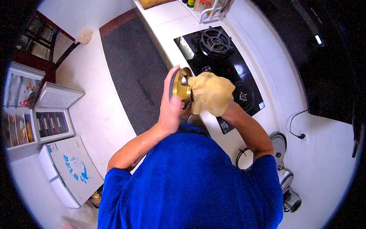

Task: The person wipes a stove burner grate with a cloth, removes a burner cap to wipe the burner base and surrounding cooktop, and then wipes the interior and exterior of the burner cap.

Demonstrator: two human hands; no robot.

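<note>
My left hand [169, 110] grips a round, gold-coloured metal burner part [180, 91] by its rim, thumb on the near side and fingers along the outer edge. The part is held up on edge in front of my chest. A yellow cloth [213, 93] covers my right hand [228, 110] almost wholly, bunched around the fingers and pressed against the part's right side. The fingers inside the cloth are hidden. Beyond my hands lies a black glass gas stove [223, 63]. Its far burner [216, 40] carries a pan support; the near burner [244, 96] shows none.
A white counter [167, 23] runs around the stove, with a white rack [211, 13] of bottles at the far end. Pot lids [278, 147] and appliances stand at the right. A dark mat [133, 65] covers the floor; a white fridge [72, 168] is at the left.
</note>
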